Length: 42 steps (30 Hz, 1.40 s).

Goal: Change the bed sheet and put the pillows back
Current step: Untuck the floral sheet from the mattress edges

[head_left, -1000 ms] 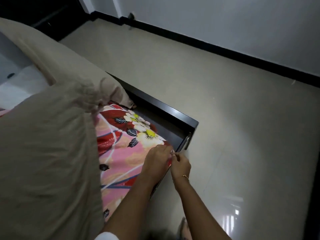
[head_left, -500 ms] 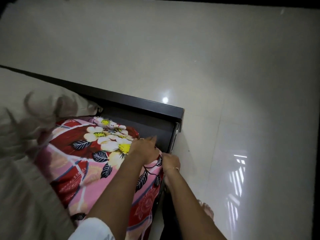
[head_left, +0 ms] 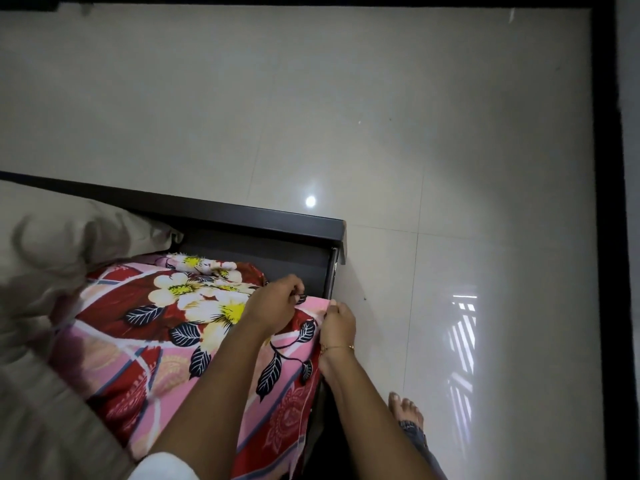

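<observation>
Soft floral bed sheet [head_left: 166, 327] drapes limp over the mattress corner, just inside the dark bed frame [head_left: 263, 220]. Your left hand [head_left: 273, 306] and right hand [head_left: 337, 323] each pinch its hem near that frame; grip the edge, it will bunch easily.

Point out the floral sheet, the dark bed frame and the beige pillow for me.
floral sheet [head_left: 145, 344]: head view, on its flat top, left of the arms.
bed frame [head_left: 263, 221]: head view, on its dark top rail.
beige pillow [head_left: 45, 244]: head view, on its blurred upper face.
</observation>
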Motion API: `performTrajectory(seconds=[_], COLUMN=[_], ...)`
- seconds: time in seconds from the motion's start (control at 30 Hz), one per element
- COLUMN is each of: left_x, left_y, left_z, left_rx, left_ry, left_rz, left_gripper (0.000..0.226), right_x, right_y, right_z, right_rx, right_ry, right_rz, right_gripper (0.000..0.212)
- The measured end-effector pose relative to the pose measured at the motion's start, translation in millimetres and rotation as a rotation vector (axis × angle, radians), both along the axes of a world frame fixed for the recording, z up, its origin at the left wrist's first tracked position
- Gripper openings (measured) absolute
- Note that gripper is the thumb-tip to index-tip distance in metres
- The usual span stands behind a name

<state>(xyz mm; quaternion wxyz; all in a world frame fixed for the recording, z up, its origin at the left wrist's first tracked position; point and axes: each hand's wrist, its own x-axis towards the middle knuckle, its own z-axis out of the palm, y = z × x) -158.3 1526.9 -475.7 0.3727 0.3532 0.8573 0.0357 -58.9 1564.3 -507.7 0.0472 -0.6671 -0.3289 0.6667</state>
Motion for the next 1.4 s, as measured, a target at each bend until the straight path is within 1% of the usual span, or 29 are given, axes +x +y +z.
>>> performTrajectory(seconds=[0.07, 0.17, 0.23, 0.27, 0.3, 0.37, 0.4, 0.43, 0.47, 0.5, 0.53, 0.57, 0.63, 0.7, 0.77, 0.8, 0.87, 0.93, 0.97, 1.0, 1.03, 1.07, 1.13, 1.2, 1.23, 1.27, 1.3, 1.4], left_x=[1, 8, 14, 18, 22, 25, 27, 29, 30, 32, 33, 34, 38, 44, 48, 49, 48, 51, 52, 53, 54, 55, 59, 65, 68, 71, 74, 86], left_y=[-4, -7, -7, -8, -10, -14, -18, -23, -29, -36, -42, -49, -58, -59, -56, -55, -64, -87, -100, -111, -118, -127, -141, -154, -161, -166, -172, -190], left_z=[4, 10, 15, 17, 21, 31, 35, 39, 40, 38, 35, 32, 30, 35, 47, 55, 68, 79, 85, 91, 95, 98, 102, 102, 101, 100, 98, 97], left_rx=[0.096, 0.210, 0.277, 0.320, 0.368, 0.441, 0.452, 0.452, 0.428, 0.368, 0.284, 0.205, 0.139, 0.163, 0.234, 0.249, 0.256, 0.245, 0.222, 0.158, 0.020, -0.115, -0.314, -0.423, -0.482, -0.539, -0.588, -0.702], left_ry=[0.010, 0.092, 0.137, 0.150, 0.156, 0.154, 0.168, 0.226, 0.308, 0.398, 0.475, 0.515, 0.493, 0.449, 0.489, 0.526, 0.611, 0.663, 0.675, 0.651, 0.590, 0.553, 0.489, 0.423, 0.399, 0.373, 0.345, 0.252], left_rz=[-0.022, -0.044, 0.015, 0.067, 0.140, 0.293, 0.320, 0.285, 0.205, 0.111, 0.040, 0.023, 0.116, 0.225, 0.259, 0.289, 0.355, 0.418, 0.475, 0.541, 0.579, 0.591, 0.575, 0.556, 0.526, 0.488, 0.454, 0.366], left_gripper=[0.028, 0.022, 0.022, 0.025, 0.030, 0.032, 0.030, 0.027, 0.027, 0.029, 0.032, 0.031, 0.021, 0.013, 0.013, 0.016, 0.022, 0.030, 0.033, 0.034, 0.032, 0.030, 0.033, 0.035, 0.033, 0.033, 0.034, 0.036], right_x=[3, 12, 16, 17, 17, 19, 21, 24, 26, 27, 28, 29, 29, 25, 22, 20, 17, 15, 13, 11, 11, 11, 13, 15, 16, 17, 18, 22], right_y=[-1, 3, 7, 6, 4, -2, -7, -13, -17, -20, -22, -23, -26, -35, -47, -52, -58, -65, -71, -76, -82, -91, -107, -124, -132, -137, -143, -158], right_z=[7, 18, 26, 28, 29, 29, 31, 34, 36, 39, 40, 42, 47, 57, 67, 74, 87, 94, 98, 99, 98, 98, 95, 92, 91, 91, 88, 93], right_rx=[-0.036, -0.057, -0.045, -0.018, 0.035, 0.153, 0.189, 0.207, 0.238, 0.298, 0.377, 0.458, 0.583, 0.731, 0.818, 0.801, 0.643, 0.489, 0.426, 0.383, 0.371, 0.382, 0.406, 0.394, 0.391, 0.404, 0.435, 0.524], right_ry=[0.088, 0.220, 0.290, 0.300, 0.289, 0.251, 0.235, 0.226, 0.226, 0.215, 0.196, 0.154, 0.059, 0.065, 0.164, 0.236, 0.338, 0.403, 0.426, 0.428, 0.409, 0.389, 0.342, 0.300, 0.283, 0.256, 0.236, 0.269], right_rz=[-0.064, -0.160, -0.188, -0.168, -0.107, 0.102, 0.233, 0.364, 0.468, 0.530, 0.551, 0.560, 0.574, 0.603, 0.601, 0.585, 0.540, 0.569, 0.617, 0.685, 0.778, 0.905, 1.112, 1.237, 1.305, 1.378, 1.457, 1.713], right_gripper=[0.030, 0.027, 0.026, 0.025, 0.023, 0.011, 0.020, 0.033, 0.039, 0.039, 0.035, 0.030, 0.021, 0.018, 0.019, 0.020, 0.019, 0.013, 0.009, 0.010, 0.021, 0.037, 0.063, 0.076, 0.077, 0.075, 0.069, 0.036])
